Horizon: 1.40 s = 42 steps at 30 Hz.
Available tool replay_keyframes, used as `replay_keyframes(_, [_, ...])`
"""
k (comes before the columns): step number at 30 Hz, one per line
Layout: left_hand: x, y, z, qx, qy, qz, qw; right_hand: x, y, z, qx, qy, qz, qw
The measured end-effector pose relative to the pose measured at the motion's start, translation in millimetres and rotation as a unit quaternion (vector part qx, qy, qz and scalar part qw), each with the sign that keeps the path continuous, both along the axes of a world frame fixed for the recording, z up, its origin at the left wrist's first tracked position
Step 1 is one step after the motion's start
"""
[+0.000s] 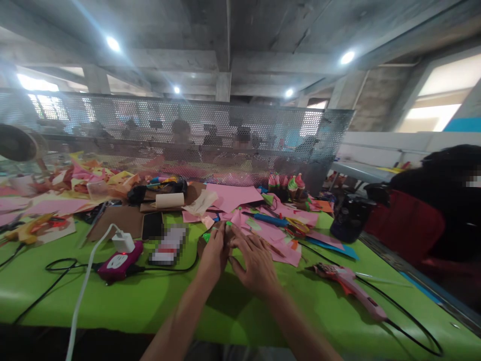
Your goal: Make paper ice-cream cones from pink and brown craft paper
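Observation:
Over the near middle of the green table, my left hand (pixel 215 250) is closed round a small brown craft piece with bright green bits (pixel 206 237). Most of this piece is hidden by the fingers, so its exact kind does not show. My right hand (pixel 257 260) meets it from the right, thumb and index tips at the piece, the other fingers bent over pink paper. Cut pink paper sheets (pixel 268 234) lie just beyond both hands. A blue-handled tool (pixel 268 219) and yellow-handled scissors (pixel 296 225) rest on the paper.
A pink glue gun (pixel 353 288) with a trailing cord lies on the right. To the left are a phone (pixel 169 245), a purple power strip (pixel 119 263) with a white charger (pixel 123 242), and a paper heap (pixel 93 175). A perforated metal screen (pixel 210 135) stands behind; a person sits at right.

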<state>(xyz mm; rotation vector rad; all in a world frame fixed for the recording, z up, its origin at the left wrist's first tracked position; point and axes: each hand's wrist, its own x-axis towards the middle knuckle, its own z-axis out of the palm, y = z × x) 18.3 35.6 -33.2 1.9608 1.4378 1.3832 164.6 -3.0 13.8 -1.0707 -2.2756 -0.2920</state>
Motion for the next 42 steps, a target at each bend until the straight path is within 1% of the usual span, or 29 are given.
replay_keyframes(6, [-1.2,-9.5,8.5,-0.016,0.022,0.02,0.999,-0.6,1.0,-0.1,-0.005,-0.007,-0.008,1.0])
replay_keyframes(13, [-0.6,-7.6,12.2,-0.018,0.002,0.033,0.999,0.4,1.2,-1.7,0.008,0.0,0.0,1.0])
replay_keyframes(16, [0.0,-5.3,10.7,-0.015,-0.015,0.039,0.999,0.4,1.3,-1.8,0.011,0.008,-0.002,1.0])
replay_keyframes(21, [-0.5,-3.4,7.2,-0.001,-0.036,0.022,0.999,-0.3,1.2,-1.2,0.005,0.005,-0.005,1.0])
replay_keyframes(29, [-0.1,-2.6,7.1,0.004,-0.072,0.008,0.997,-1.3,1.6,-2.3,-0.004,-0.006,-0.002,1.0])
replay_keyframes(34, [0.2,2.9,-0.4,0.011,-0.085,0.012,0.996,0.5,1.2,-2.4,-0.002,0.003,0.005,1.0])
replay_keyframes(38, [0.2,7.3,-8.4,0.025,-0.087,0.012,0.996,2.9,1.6,-1.4,0.004,0.033,-0.002,0.999])
replay_keyframes(42, [-0.2,6.7,-8.0,0.037,-0.077,0.011,0.996,3.1,2.7,-2.5,0.003,0.033,-0.004,0.999])
